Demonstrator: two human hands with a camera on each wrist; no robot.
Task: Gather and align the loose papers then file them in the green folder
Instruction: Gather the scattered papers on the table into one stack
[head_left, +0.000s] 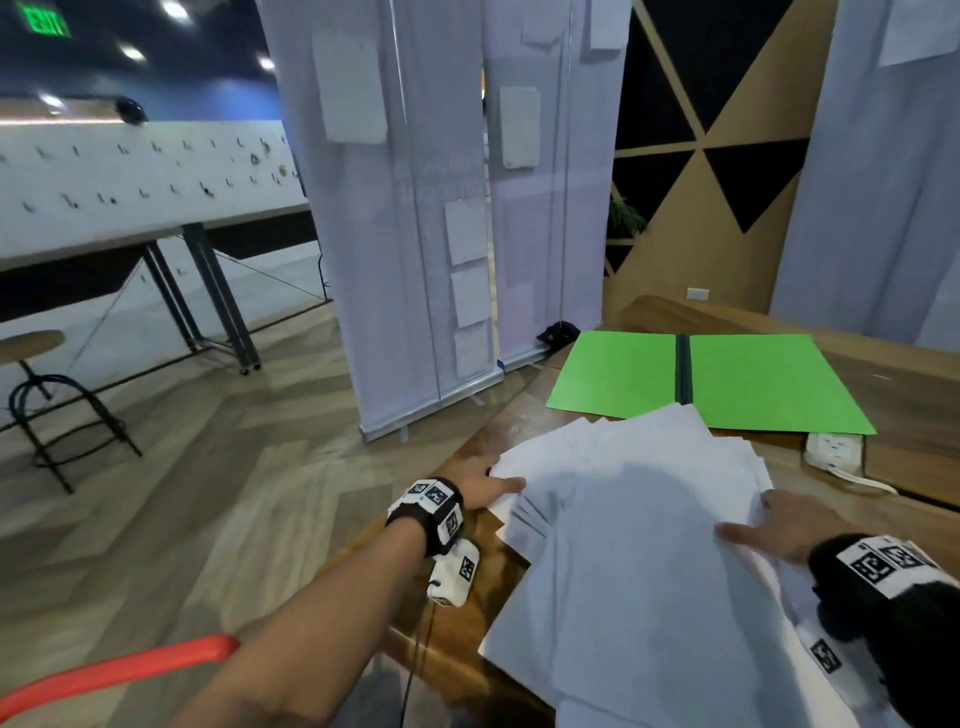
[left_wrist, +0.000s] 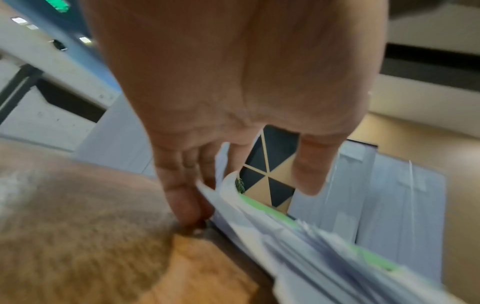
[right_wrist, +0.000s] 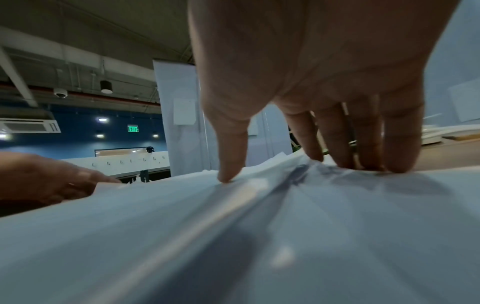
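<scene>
The green folder (head_left: 753, 384) lies open and flat on the wooden table (head_left: 909, 415), at its far side. In front of it spreads an untidy, fanned pile of white papers (head_left: 623, 530), whose far corner overlaps the folder's near edge. My left hand (head_left: 493, 480) is at the pile's left edge, fingers (left_wrist: 182, 195) straight against the sheets and down on the wood, thumb over the top. My right hand (head_left: 748, 517) lies flat on the pile's right part, fingertips (right_wrist: 397, 164) and thumb pressing the top sheet (right_wrist: 233, 226), which wrinkles under them. Neither hand grips anything.
A white power strip (head_left: 834, 449) with its cord lies right of the papers, just below the folder. The table's left edge (head_left: 415, 545) runs close by my left wrist. White banner stands (head_left: 415, 234) rise beyond the table; a stool (head_left: 31, 364) stands on the floor far left.
</scene>
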